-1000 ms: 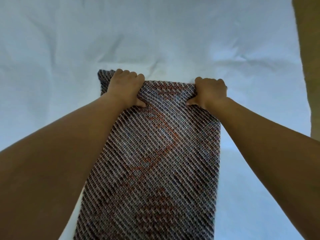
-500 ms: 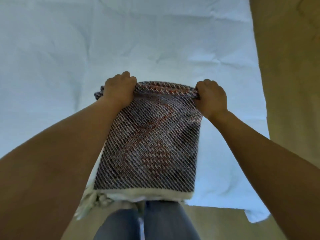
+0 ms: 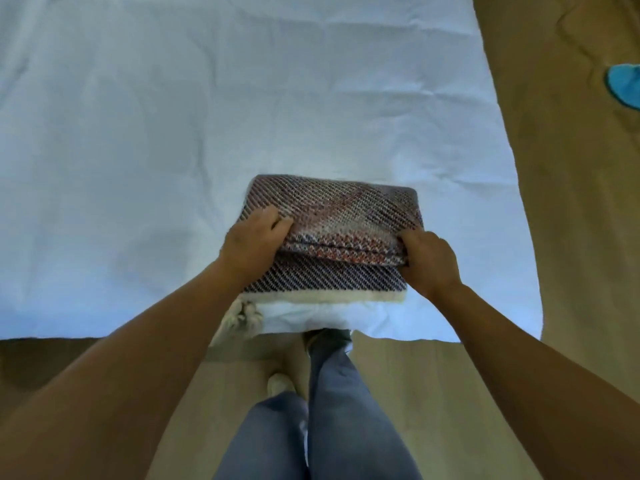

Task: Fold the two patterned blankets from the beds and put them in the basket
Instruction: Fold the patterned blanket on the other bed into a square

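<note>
A patterned blanket (image 3: 332,216), woven in dark, white and rust diagonals, lies folded into a short thick rectangle near the front edge of the white bed (image 3: 138,150). Its cream fringed end (image 3: 242,315) hangs over the mattress edge. My left hand (image 3: 254,239) grips the left end of the folded-over top layer. On the right end of that same layer, my right hand (image 3: 427,259) holds the fold with curled fingers. No basket or second blanket is in view.
The bed's white sheet fills most of the view. Tan floor (image 3: 571,202) runs along its right side and front. A blue object (image 3: 625,86) lies on the floor at the far right. My legs in grey trousers (image 3: 332,410) stand against the bed's front edge.
Both hands pulled the blanket's far end toward me and laid it over the near half, so the long strip is now a short folded stack. The view tilted down.
</note>
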A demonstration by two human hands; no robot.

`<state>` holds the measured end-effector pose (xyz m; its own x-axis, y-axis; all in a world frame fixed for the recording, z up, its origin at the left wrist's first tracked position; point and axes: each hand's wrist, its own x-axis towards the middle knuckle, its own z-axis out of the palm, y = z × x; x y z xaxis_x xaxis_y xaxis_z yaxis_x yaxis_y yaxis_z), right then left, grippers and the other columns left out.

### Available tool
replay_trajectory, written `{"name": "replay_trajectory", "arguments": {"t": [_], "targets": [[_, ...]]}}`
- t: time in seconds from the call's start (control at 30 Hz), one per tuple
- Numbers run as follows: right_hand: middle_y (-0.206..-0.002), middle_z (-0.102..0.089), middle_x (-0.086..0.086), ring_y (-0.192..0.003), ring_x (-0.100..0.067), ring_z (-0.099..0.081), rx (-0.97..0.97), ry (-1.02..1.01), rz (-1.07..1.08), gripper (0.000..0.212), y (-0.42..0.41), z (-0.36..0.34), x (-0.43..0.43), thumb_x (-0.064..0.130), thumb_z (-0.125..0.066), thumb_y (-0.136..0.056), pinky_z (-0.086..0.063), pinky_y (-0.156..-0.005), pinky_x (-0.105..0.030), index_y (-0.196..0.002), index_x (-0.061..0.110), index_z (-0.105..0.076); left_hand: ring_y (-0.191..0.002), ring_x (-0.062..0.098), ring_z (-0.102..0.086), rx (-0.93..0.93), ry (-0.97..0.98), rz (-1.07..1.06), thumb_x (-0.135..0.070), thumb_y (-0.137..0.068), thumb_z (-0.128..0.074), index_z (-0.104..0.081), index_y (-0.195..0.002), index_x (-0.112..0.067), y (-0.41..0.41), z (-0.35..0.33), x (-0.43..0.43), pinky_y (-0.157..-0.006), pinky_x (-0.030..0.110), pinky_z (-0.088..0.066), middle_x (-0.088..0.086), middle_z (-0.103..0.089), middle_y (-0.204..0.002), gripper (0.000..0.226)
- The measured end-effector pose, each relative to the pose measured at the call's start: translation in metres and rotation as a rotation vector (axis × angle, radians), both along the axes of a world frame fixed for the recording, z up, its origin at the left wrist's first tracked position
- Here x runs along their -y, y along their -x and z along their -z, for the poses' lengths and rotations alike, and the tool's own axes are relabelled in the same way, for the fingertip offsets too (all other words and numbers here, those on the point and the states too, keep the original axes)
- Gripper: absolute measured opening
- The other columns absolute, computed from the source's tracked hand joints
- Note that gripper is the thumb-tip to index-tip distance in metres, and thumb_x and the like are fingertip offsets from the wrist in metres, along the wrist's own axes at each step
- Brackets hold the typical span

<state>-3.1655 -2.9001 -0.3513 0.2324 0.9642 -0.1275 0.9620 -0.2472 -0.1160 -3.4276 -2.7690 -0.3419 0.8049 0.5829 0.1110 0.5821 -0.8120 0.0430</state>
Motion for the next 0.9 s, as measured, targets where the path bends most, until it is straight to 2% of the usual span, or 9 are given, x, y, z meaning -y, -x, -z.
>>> {"name": "replay_trajectory", "arguments": {"t": [0.13, 0.23, 0.3, 0.43, 0.53, 0.6, 0.67, 0.77, 0.9], "targets": [[-0.107, -0.058, -0.014, -0.097, -0.036, -0.052, 0.046, 0.239, 0.037, 0.037, 0.021, 0.046, 0.032, 0.012, -0.058, -0.075, -0.041, -0.071, -0.039, -0.111, 0.008, -0.051, -0.069, 0.032, -0.062, -0.193, 0.06, 0.022, -0.001, -0.053, -0.08, -0.064, -0.111, -0.001, 0.023, 0.05, 0.036, -0.048, 0.031, -0.051, 0.019, -0.063, -0.086, 0.06], [-0.129, -0.044, -0.012, -0.118, -0.032, -0.041, 0.015, 0.489, 0.069, 0.07, 0.033, 0.073, 0.046, 0.022, -0.061, -0.077, -0.041, -0.088, -0.039, -0.138, 0.015, -0.028, -0.114, 0.03, -0.045, -0.507, 0.277, -0.095, -0.02, -0.084, -0.055, -0.017, -0.146, -0.011, 0.027, 0.087, 0.056, -0.089, 0.037, -0.043, 0.016, -0.041, -0.131, 0.073], [-0.133, -0.039, -0.012, -0.123, -0.032, -0.037, -0.03, 0.553, 0.085, 0.078, 0.036, 0.08, 0.047, 0.028, -0.062, -0.077, -0.04, -0.093, -0.04, -0.142, 0.015, -0.02, -0.121, 0.029, -0.038, -0.582, 0.385, -0.152, -0.032, -0.086, -0.049, -0.007, -0.147, -0.014, 0.023, 0.099, 0.062, -0.096, 0.038, -0.036, 0.013, -0.034, -0.137, 0.077], [-0.107, -0.056, -0.018, -0.1, -0.036, -0.051, -0.093, 0.24, 0.082, 0.037, 0.038, 0.07, 0.028, 0.024, -0.059, -0.077, -0.043, -0.082, -0.04, -0.106, 0.002, -0.055, -0.103, 0.028, -0.051, -0.252, 0.414, -0.193, -0.037, -0.082, -0.044, -0.051, -0.122, -0.01, 0.0, 0.094, 0.048, -0.084, 0.038, -0.045, 0.011, -0.056, -0.113, 0.048], [-0.094, -0.056, -0.019, -0.091, -0.035, -0.051, -0.185, -0.019, 0.079, 0.021, 0.04, 0.06, -0.003, 0.016, -0.057, -0.077, -0.042, -0.081, -0.041, -0.088, -0.002, -0.058, -0.102, 0.029, -0.051, -0.058, 0.392, -0.193, -0.027, -0.085, -0.047, -0.054, -0.118, -0.009, -0.033, 0.088, 0.027, -0.085, 0.041, -0.04, 0.013, -0.056, -0.113, 0.038], [-0.11, -0.056, -0.021, -0.107, -0.038, -0.049, -0.191, -0.097, 0.057, 0.028, 0.04, 0.061, -0.03, 0.017, -0.052, -0.082, -0.037, -0.095, -0.043, -0.103, -0.002, -0.059, -0.121, 0.028, -0.043, -0.018, 0.388, -0.23, -0.027, -0.089, -0.043, -0.043, -0.133, -0.012, -0.058, 0.089, 0.013, -0.098, 0.043, -0.033, 0.011, -0.049, -0.131, 0.047], [-0.137, -0.045, -0.02, -0.133, -0.036, -0.032, -0.194, -0.094, 0.044, 0.042, 0.041, 0.065, -0.059, 0.023, -0.045, -0.091, -0.016, -0.114, -0.042, -0.127, 0.002, -0.049, -0.14, 0.023, -0.023, 0.007, 0.397, -0.281, -0.029, -0.094, -0.034, -0.025, -0.144, -0.014, -0.083, 0.093, 0.0, -0.112, 0.043, -0.017, 0.006, -0.031, -0.15, 0.053], [-0.157, -0.014, -0.01, -0.145, -0.025, -0.002, -0.191, -0.032, -0.017, 0.056, 0.039, 0.083, -0.093, 0.035, -0.028, -0.098, 0.013, -0.112, -0.032, -0.147, 0.009, -0.019, -0.145, 0.017, 0.004, -0.039, 0.39, -0.335, -0.035, -0.097, -0.023, -0.004, -0.148, -0.017, -0.108, 0.107, -0.017, -0.114, 0.041, 0.007, 0.001, -0.004, -0.158, 0.057], [-0.158, -0.001, -0.007, -0.145, -0.022, 0.005, -0.077, 0.104, -0.17, 0.062, 0.016, 0.121, -0.112, 0.044, -0.023, -0.097, 0.023, -0.108, -0.033, -0.148, 0.017, -0.003, -0.144, 0.016, 0.005, -0.074, 0.396, -0.471, -0.045, -0.094, -0.019, -0.002, -0.148, -0.018, -0.102, 0.137, -0.036, -0.112, 0.042, 0.012, 0.0, -0.001, -0.158, 0.062]]}}
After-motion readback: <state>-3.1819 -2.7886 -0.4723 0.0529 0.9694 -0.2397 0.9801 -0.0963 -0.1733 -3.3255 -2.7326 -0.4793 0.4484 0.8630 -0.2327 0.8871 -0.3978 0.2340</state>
